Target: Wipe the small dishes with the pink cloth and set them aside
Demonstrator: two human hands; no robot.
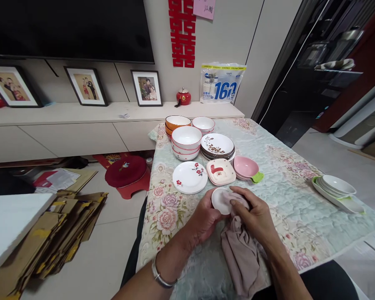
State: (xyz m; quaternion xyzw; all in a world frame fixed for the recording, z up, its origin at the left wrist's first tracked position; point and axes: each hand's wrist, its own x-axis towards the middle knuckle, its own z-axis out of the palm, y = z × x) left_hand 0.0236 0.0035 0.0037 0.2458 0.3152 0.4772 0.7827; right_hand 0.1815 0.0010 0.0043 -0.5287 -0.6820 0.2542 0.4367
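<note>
While a plastic pack (223,85) printed with a large blue "160" stands on the ledge (109,111), the person's left hand (204,221) holds a small, smooth, round white dish (218,202) over the worktop (281,196), its fingers curled around the rim. The right hand's (258,213) fingers pinch a soft, crumpled mauve cloth (242,260) against the dish, near a glossy flower-printed plate (189,177).

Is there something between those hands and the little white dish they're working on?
Yes, on one side: the mauve cloth is bunched in the right hand, between its fingers and the small white dish. Nothing visible comes between the left hand and the dish.
</note>
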